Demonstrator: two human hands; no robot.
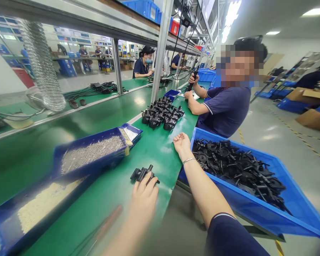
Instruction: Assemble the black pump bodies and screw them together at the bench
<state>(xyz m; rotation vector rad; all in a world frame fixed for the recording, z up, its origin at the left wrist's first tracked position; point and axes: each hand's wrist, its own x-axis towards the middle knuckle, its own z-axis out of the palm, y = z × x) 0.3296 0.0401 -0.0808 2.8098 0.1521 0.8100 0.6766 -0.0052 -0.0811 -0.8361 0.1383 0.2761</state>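
Short navy sleeve [230, 236] on the right arm [208, 188], thin white piping [222, 214] along its hem, slim silvery bangle [189, 160] round the right wrist, bare left hand [144, 199].

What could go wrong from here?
1. Drop: the right hand seems to pinch a small metal pin near the bench edge; if it slips, it might fall into the blue bin alongside.
2. Shift: the left hand's fingers lie over a black part on the green bench; the thumb is hidden, so a loose grip could let it slide.
3. Snag: the left forearm might knock the red-brown tool handle beside it.
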